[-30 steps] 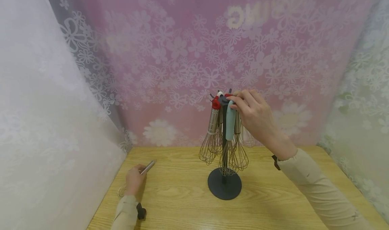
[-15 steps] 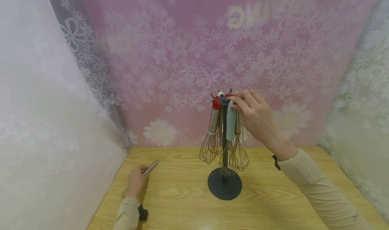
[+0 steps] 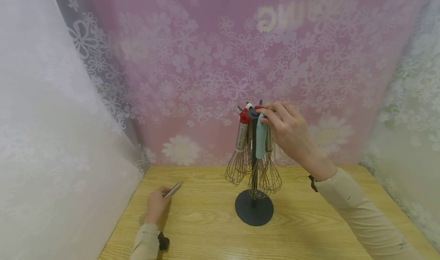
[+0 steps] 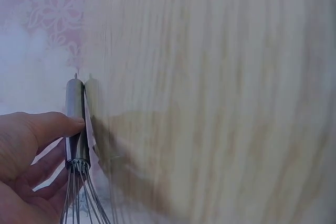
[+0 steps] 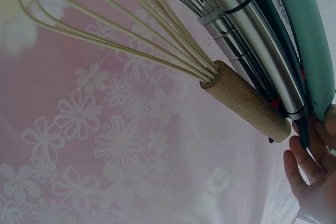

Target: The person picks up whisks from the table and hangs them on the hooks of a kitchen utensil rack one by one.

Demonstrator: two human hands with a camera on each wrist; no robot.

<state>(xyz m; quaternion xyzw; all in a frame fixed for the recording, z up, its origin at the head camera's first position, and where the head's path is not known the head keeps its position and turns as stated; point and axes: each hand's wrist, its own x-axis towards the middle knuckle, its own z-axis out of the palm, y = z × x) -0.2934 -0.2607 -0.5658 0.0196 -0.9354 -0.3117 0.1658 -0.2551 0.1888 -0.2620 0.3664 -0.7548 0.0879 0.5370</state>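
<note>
In the head view my left hand (image 3: 158,204) holds a steel-handled whisk (image 3: 173,189) low over the table at the left. The left wrist view shows the thumb pressed on that whisk's handle (image 4: 75,103), fingers behind it. My right hand (image 3: 288,126) is at the top of a black whisk stand (image 3: 254,210), finger and thumb pinching the top of a mint-green whisk handle (image 3: 261,141). In the right wrist view the other fingers spread near a hook, beside a steel handle (image 5: 268,51) and a wooden-handled whisk (image 5: 247,103).
Several whisks hang around the stand, among them a red-topped one (image 3: 242,134) on its left. The wood-grain table (image 3: 203,237) meets a pink flowered curtain (image 3: 206,80) behind and pale cloth (image 3: 68,157) at the left.
My left hand has slid a little to the right with the steel whisk. The right hand and the stand stay in place.
</note>
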